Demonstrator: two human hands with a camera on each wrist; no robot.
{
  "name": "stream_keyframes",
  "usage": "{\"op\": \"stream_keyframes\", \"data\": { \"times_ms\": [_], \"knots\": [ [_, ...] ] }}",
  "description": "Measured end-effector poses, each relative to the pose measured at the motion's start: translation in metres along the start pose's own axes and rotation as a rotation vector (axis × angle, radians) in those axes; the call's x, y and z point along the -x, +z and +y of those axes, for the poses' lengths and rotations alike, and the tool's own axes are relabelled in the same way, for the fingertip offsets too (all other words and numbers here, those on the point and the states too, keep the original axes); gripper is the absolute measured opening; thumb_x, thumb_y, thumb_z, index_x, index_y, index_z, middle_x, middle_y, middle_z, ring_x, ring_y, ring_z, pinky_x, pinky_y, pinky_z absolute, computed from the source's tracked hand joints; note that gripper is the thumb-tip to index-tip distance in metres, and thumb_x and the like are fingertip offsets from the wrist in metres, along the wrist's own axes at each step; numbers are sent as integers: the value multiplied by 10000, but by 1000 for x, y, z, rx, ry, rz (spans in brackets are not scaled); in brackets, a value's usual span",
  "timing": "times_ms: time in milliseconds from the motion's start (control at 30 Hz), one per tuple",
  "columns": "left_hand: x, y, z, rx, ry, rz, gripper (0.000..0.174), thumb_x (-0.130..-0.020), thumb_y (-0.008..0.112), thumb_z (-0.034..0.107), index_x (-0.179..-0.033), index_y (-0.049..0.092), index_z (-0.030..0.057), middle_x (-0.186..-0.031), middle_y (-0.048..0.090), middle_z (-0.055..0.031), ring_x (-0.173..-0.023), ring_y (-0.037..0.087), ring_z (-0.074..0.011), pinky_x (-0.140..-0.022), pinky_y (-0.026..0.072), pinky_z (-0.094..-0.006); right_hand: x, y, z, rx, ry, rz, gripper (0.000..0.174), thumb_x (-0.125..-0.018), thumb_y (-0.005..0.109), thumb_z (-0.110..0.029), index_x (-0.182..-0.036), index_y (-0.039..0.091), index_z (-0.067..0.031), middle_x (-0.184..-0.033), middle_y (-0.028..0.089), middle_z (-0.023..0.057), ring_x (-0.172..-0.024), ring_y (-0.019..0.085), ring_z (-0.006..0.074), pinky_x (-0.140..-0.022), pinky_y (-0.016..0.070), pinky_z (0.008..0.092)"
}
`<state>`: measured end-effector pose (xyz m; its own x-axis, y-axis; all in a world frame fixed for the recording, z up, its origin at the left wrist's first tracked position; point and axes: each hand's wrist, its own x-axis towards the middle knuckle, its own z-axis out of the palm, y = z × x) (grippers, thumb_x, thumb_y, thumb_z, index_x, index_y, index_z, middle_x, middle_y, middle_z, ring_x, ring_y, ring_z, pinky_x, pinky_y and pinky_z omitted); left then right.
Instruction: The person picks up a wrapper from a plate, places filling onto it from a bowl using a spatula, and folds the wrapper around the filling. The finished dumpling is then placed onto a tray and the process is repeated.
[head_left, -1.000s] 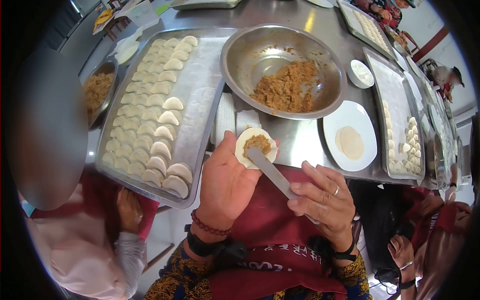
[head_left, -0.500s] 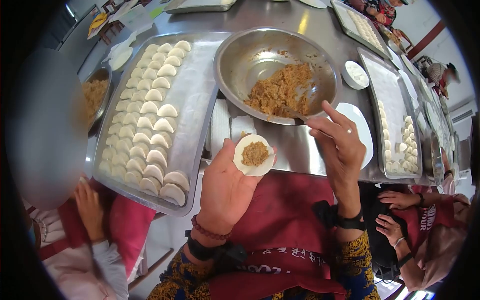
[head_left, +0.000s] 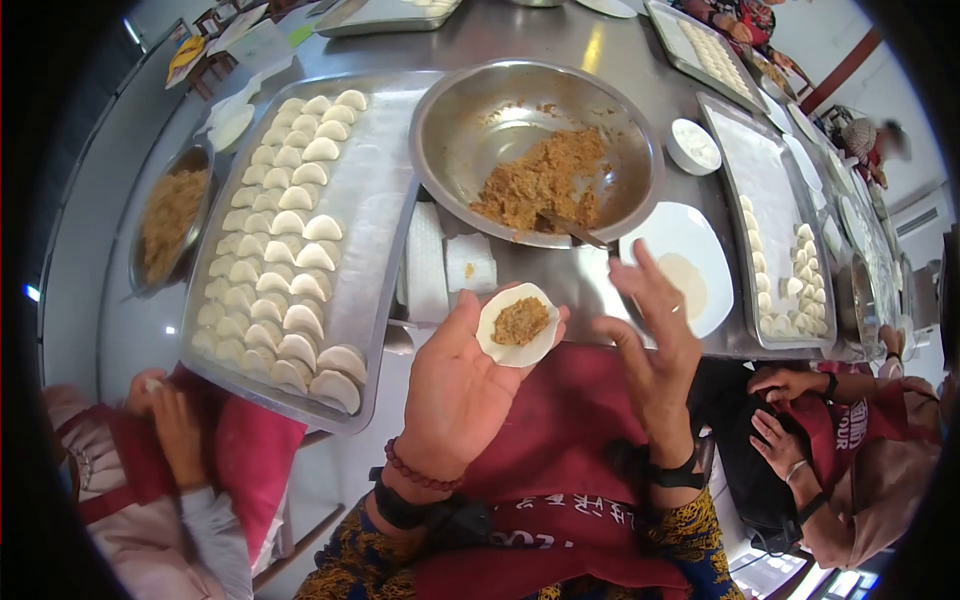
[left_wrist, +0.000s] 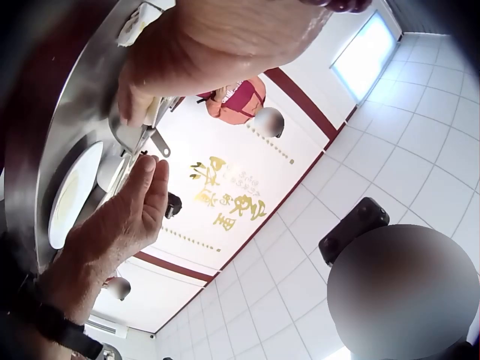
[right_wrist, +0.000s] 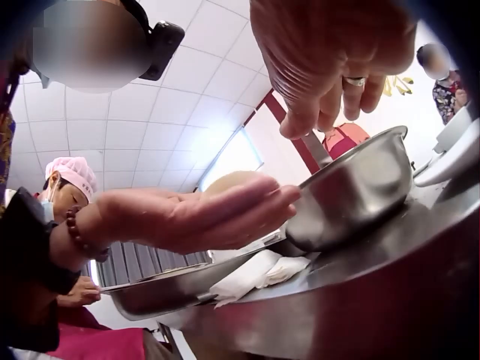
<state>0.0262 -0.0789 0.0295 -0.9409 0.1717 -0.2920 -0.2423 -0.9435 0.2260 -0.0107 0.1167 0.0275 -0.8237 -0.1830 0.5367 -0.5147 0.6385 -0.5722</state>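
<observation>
On my left hand (head_left: 450, 385), palm up with straight fingers beneath, lies a round dumpling wrapper (head_left: 515, 352). A mound of brown filling (head_left: 521, 321) sits in its middle. The right wrist view shows the wrapper from the side, resting on the flat fingers (right_wrist: 232, 214). My right hand (head_left: 660, 365) is empty, its fingers spread, between the wrapper and the white plate (head_left: 715, 290). A metal spatula (head_left: 585, 234) leans on the near rim of the steel bowl (head_left: 440, 190), its blade in the filling heap (head_left: 545, 180).
Left of the bowl stands a large tray (head_left: 385, 150) with rows of folded dumplings. Paper towels (head_left: 428, 265) lie beside it. One or more wrappers (head_left: 683, 285) rest on the plate. A small white bowl (head_left: 693, 147) and another dumpling tray (head_left: 765, 180) stand to the right. People sit on both sides.
My right hand moved the spatula from the wrapper's filling to the steel bowl, let go of it there, and drew back toward me. The left hand still carries the filled wrapper.
</observation>
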Motion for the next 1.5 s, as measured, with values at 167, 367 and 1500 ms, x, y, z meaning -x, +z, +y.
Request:
{"op": "stream_keyframes", "data": {
  "times_ms": [167,367,1500],
  "knots": [
    [4,-3,-9,9,-88,15,482,-1114,336,332,-1335,473,-74,-1350,560,-193,-1279,540,-333,-1134,415,-486,21,-9,-12,-168,-22,-198,335,-773,814,-126,-1090,718,-74,-1233,714,127,-1368,523,340,-1073,407,418],
    [9,1,-19,-20,-153,7,491,-1113,346,340,-1368,457,-65,-1362,551,-168,-1287,532,-278,-1131,418,-447,25,-14,-13,-239,-43,-201,217,-779,810,-138,-973,739,-73,-1209,725,126,-1358,535,343,-1066,409,427],
    [29,4,-58,-712,269,-111,370,-1058,530,120,-1390,546,-44,-1105,678,-105,-842,606,-97,-680,478,-223,48,-12,-29,-843,562,16,360,-902,665,68,-1259,646,31,-1321,636,207,-1276,585,254,-980,527,336]
  ]
}}
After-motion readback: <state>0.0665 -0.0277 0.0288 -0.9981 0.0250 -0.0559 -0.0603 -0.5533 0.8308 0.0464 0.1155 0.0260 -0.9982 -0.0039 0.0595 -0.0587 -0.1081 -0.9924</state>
